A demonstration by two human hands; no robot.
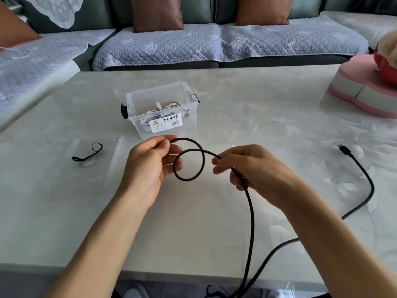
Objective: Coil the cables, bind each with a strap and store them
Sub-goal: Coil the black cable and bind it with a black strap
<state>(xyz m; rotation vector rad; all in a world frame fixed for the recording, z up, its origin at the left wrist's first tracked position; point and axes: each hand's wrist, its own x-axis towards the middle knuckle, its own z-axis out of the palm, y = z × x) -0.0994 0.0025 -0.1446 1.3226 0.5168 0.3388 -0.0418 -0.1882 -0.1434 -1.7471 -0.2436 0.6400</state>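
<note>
Pale table (236, 100), left hand (148, 168) pinching black cable (250, 203), right hand (255, 168) gripping it too, one loop made, clear box (162, 110) behind.

The black cable (250, 203) drops past the surface (236, 100) edge and leaves the bottom frame. Its held end hides behind the left hand (148, 166) fingers (165, 145). The box (162, 109) label print is too small to read.

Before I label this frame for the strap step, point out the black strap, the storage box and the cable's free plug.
black strap (88, 156), head view, middle of its straight run.
storage box (137, 100), head view, left wall.
cable's free plug (344, 149), head view, connector body.
</note>
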